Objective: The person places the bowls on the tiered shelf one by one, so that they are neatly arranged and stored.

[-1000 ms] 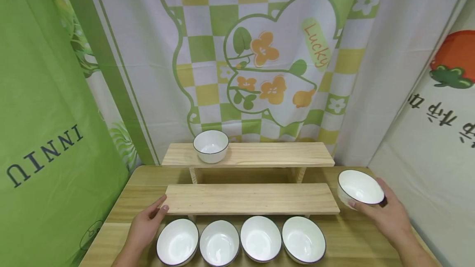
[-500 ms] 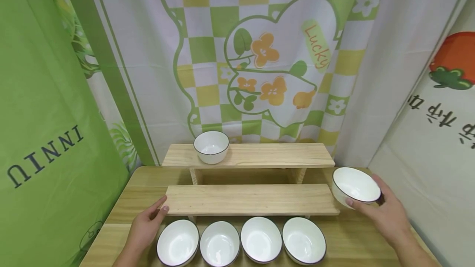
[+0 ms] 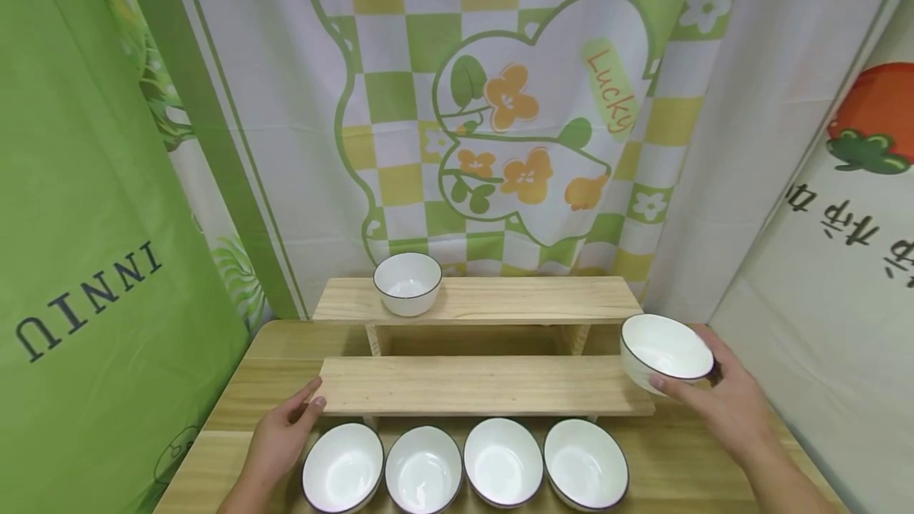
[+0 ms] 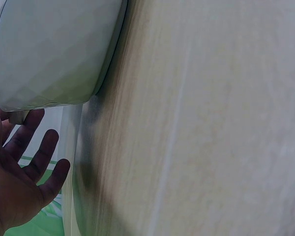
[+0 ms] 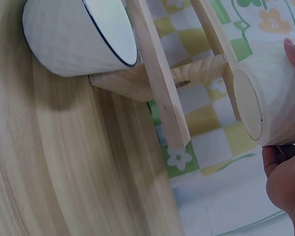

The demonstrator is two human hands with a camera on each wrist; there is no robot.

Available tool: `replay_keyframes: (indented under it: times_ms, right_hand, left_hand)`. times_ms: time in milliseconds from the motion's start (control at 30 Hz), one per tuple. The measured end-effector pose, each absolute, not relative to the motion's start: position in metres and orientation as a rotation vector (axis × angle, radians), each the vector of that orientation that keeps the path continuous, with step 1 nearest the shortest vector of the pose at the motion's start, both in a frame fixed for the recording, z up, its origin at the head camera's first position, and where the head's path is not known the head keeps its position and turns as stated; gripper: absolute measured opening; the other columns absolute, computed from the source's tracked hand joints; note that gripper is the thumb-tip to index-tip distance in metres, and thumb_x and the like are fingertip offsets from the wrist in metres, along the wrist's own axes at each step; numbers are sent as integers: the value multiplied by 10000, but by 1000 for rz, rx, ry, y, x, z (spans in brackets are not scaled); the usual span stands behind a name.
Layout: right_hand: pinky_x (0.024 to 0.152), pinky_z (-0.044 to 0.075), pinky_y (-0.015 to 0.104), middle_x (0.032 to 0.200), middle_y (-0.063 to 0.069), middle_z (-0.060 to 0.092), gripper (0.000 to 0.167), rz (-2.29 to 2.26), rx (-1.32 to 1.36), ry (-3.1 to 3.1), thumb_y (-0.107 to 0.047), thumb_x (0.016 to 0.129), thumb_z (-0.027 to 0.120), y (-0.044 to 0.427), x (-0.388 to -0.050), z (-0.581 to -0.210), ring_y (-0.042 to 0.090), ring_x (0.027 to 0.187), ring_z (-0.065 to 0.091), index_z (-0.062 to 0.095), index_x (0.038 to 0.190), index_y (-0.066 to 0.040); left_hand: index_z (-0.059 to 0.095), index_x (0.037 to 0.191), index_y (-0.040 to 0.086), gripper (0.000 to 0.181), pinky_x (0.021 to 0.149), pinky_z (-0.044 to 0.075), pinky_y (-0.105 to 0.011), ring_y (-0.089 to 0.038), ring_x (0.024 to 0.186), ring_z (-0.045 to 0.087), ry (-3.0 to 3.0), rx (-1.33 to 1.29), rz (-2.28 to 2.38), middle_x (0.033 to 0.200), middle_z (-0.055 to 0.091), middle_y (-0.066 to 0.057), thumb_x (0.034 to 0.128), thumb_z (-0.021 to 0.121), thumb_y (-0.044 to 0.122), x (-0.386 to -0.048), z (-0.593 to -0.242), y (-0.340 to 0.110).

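My right hand (image 3: 728,403) grips a white dark-rimmed bowl (image 3: 667,349) at its right side, raised by the right end of the lower wooden shelf (image 3: 485,385). In the right wrist view the bowl's pale base (image 5: 248,105) faces the shelves, with the right hand (image 5: 287,187) around its side. My left hand (image 3: 278,435) touches the lower shelf's left end, its fingers extended. Beside a bowl (image 4: 54,54) in the left wrist view, the left hand (image 4: 19,177) has its fingers spread. Another white bowl (image 3: 408,284) stands upright on the upper shelf (image 3: 528,298), left of its middle.
Several white bowls stand in a row on the wooden table (image 3: 236,395) in front of the lower shelf, from a left one (image 3: 343,468) to a right one (image 3: 585,464). A patterned curtain (image 3: 400,93) hangs behind; a green cloth (image 3: 86,205) is on the left.
My right hand has moved left and slightly away from me with its bowl, from beside the lower shelf to over its right end. The left hand has stayed in place.
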State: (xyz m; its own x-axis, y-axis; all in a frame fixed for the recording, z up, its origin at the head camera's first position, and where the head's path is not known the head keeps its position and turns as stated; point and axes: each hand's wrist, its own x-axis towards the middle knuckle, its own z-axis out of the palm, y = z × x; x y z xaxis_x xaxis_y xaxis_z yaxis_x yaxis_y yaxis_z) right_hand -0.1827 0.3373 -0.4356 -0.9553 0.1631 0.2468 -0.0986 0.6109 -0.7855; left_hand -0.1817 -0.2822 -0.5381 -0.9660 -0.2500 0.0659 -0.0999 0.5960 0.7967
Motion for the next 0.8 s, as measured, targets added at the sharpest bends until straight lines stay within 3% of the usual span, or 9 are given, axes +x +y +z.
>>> replay_keyframes:
  times_ms: [100, 233, 433, 500, 567, 667, 800]
  right_hand:
    - [845, 376, 27, 1514, 201, 476, 959, 1273, -16, -2527, -303, 822, 911, 332, -186, -434, 132, 1288, 510, 374, 1607, -178]
    - [860, 311, -21, 1575, 271, 397, 1059, 1302, -1, -2528, -293, 820, 910, 325, -189, -431, 458, 1371, 451, 272, 1638, -78]
    - [885, 296, -5, 1610, 290, 344, 1090, 1346, -10, -2576, -327, 835, 892, 316, -192, -425, 522, 1420, 391, 215, 1660, -106]
    - [1055, 344, 104, 1633, 280, 308, 1101, 1365, -9, -2586, -333, 839, 888, 313, -194, -423, 526, 1437, 365, 196, 1665, -112]
    - [1173, 360, 328, 1650, 268, 281, 1114, 1371, -10, -2595, -343, 837, 889, 309, -195, -422, 531, 1444, 352, 183, 1668, -116]
    - [1138, 307, 660, 1661, 265, 255, 1128, 1392, 8, -2592, -333, 834, 892, 304, -197, -420, 539, 1449, 338, 168, 1667, -101]
    - [1134, 311, 668, 1666, 253, 250, 1132, 1405, 47, -2581, -317, 825, 902, 297, -201, -418, 535, 1449, 341, 175, 1665, -93]
  left_hand:
    - [592, 1483, 255, 563, 1021, 483, -597, -342, 1140, 676, -2650, 291, -1311, 1188, 745, -144, 1012, 605, 564, -182, -538, -282]
    - [593, 1482, 256, 554, 1015, 493, -584, -328, 1129, 681, -2651, 292, -1301, 1177, 749, -136, 1016, 604, 554, -183, -539, -282]
    - [597, 1479, 245, 549, 1005, 503, -572, -317, 1110, 685, -2654, 296, -1290, 1159, 753, -130, 1020, 605, 545, -183, -538, -282]
    - [595, 1480, 241, 552, 1008, 499, -577, -328, 1120, 681, -2655, 297, -1294, 1169, 748, -142, 1020, 605, 545, -182, -538, -282]
    - [593, 1483, 237, 557, 1018, 490, -587, -347, 1139, 675, -2654, 298, -1304, 1188, 741, -161, 1019, 607, 545, -182, -537, -282]
    - [588, 1487, 236, 565, 1029, 481, -599, -366, 1162, 666, -2653, 295, -1315, 1210, 731, -179, 1018, 606, 549, -181, -536, -282]
    - [588, 1488, 235, 564, 1031, 481, -598, -366, 1164, 666, -2654, 288, -1313, 1209, 732, -177, 1019, 605, 549, -181, -535, -281]
